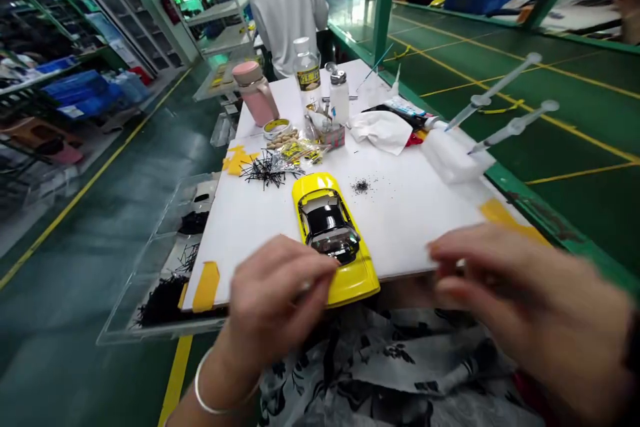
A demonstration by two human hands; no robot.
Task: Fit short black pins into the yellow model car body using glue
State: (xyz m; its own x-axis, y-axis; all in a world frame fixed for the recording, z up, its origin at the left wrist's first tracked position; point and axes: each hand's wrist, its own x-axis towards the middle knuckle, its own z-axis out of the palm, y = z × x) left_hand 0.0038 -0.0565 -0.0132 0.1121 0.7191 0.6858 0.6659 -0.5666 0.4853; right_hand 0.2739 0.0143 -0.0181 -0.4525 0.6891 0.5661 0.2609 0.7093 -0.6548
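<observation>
A yellow model car body [320, 190] with a black roof and clear windows lies on the white work board [400, 227]. My left hand [280, 287] is over the car's near left side, with its thumb and fingers pinched together. Whether it touches the car or holds a small part is hidden. Off to the right, past the board's near edge, my right hand [505, 287] is raised with curled fingers, thumb and forefinger close together. It is blurred, and anything in its pinch is too small to name. Thin black sprue pieces [267, 170] and black crumbs [361, 185] lie beyond the car.
Farther back stand a pink flask [255, 93], a clear bottle [307, 77], a pump bottle [339, 97] and a tape roll [277, 127]. Two syringes [493, 93] stick up from a white block [453, 153]. Left is a clear tray [165, 247] of black parts. A person [287, 7] stands ahead.
</observation>
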